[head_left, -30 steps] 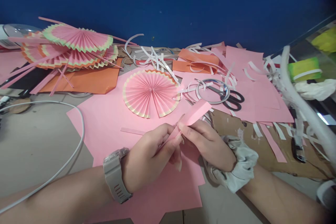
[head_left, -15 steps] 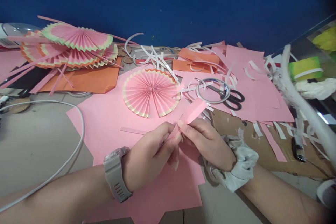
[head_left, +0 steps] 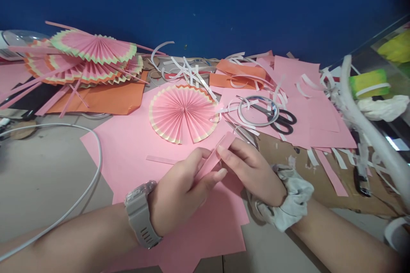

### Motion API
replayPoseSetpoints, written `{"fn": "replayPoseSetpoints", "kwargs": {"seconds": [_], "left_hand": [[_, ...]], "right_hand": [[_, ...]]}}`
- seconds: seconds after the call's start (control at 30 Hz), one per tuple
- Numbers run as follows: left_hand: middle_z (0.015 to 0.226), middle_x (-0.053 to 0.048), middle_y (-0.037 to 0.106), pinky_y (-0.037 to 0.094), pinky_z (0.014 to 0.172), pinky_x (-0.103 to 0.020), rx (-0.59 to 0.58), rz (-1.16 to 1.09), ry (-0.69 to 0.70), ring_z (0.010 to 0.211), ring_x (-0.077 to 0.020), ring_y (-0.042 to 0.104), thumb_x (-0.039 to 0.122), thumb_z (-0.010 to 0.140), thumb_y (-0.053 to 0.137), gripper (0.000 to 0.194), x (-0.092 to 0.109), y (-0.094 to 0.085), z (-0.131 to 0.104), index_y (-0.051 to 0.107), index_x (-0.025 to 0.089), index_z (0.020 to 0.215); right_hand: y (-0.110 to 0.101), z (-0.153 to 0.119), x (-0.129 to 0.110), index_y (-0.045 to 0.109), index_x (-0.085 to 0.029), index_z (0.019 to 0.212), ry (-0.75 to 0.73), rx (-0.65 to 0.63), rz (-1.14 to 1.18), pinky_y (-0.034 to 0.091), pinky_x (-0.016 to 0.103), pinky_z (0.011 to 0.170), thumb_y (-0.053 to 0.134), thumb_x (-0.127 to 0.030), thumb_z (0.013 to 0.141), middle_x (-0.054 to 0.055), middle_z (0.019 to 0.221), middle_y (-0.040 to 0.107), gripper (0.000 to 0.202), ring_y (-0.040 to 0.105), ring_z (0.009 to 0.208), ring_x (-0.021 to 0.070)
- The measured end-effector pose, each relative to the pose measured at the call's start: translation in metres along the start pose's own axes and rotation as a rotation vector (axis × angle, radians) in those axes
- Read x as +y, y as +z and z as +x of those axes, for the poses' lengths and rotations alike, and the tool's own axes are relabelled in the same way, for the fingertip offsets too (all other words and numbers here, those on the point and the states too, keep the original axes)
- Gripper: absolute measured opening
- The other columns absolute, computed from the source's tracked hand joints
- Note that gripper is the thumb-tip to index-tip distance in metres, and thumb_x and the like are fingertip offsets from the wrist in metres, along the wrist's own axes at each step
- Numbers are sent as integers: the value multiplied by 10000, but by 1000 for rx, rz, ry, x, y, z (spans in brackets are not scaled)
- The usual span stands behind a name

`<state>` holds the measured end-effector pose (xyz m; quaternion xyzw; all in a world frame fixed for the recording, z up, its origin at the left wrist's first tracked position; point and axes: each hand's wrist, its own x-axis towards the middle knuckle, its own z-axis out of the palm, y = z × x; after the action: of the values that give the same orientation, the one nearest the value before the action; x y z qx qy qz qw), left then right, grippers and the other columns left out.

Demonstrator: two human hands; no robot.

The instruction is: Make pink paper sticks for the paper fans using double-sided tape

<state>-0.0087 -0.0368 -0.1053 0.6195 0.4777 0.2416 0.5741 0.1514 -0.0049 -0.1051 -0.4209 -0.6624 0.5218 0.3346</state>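
Head view: left hand (head_left: pixel 176 190) and right hand (head_left: pixel 254 170) pinch pink strip (head_left: pixel 209 163); bottle (head_left: pixel 27 35), contents unclear.

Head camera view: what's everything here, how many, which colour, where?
Paper strip: one, pink, in both hands
Open fan: one, pink, yellow and orange edging, beyond hands
Stacked fans: several, pink, coloured edges, far left
Sheets: several, pink, under open fan and right
Card pieces: at least two, orange, left and far middle
Scraps: many, white and pink, far side and right
Scissors: one, dark handles, right of open fan
Ring: one, whitish, overlapping scissors
Cardboard: one, brown, right
Cable: one, white, left
Backdrop: one, blue, behind
Other clutter: uncounted, mixed, both edges
Watch: one, grey, left wrist
Scrunchie: one, pale, right wrist
Left hand: one, centre
Right hand: one, right of centre
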Motion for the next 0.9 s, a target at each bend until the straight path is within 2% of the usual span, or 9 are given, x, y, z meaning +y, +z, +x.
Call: {"fn": "replayPoseSetpoints", "kwargs": {"seconds": [0.07,0.13,0.23,0.33,0.47,0.7,0.9], "left_hand": [[692,39,522,364,554,-238,70,36,27,593,-108,481,375,915,430,209,0,1,-1,426,209,1042],[734,24,542,369,586,-251,76,52,35,632,-116,494,359,928,402,169,0,1,-2,435,200,976],[572,58,469,354,552,-250,21,1,24,527,-104,444,330,959,309,226,1,1,-2,398,202,795],[516,72,410,344,513,-236,-29,-70,3,473,-91,400,352,963,277,297,2,1,-1,353,208,714],[517,78,376,332,485,-221,-53,-119,-16,455,-84,368,387,962,267,307,1,2,-1,356,212,725],[521,71,393,337,521,-236,-50,-19,7,468,-82,383,365,973,237,333,1,1,-1,348,204,703],[517,75,375,325,504,-235,-47,-24,-12,453,-79,367,376,973,227,332,1,2,0,391,200,743]], "right_hand": [[0,0,0,523,-184,725,7,4,-4,370,211,549,453,-276,912,-38,647,484,220,448,590,81],[0,-1,1,497,-185,704,12,6,2,364,217,543,449,-301,913,-38,631,458,243,428,573,83],[-1,-2,1,471,-192,734,25,-12,38,360,226,538,404,-340,929,-32,651,440,254,411,565,87],[-1,-2,2,452,-204,795,20,-49,73,374,232,578,366,-346,944,-25,686,461,223,440,600,95],[-3,-1,5,428,-202,783,8,-87,81,377,246,646,377,-343,944,-24,695,473,220,450,644,103],[-2,-1,9,416,-193,767,66,-67,99,361,246,608,390,-363,937,-31,662,444,243,420,606,98],[-1,0,9,422,-197,764,79,-46,131,372,231,593,409,-342,933,-40,650,432,223,415,578,87]]}}
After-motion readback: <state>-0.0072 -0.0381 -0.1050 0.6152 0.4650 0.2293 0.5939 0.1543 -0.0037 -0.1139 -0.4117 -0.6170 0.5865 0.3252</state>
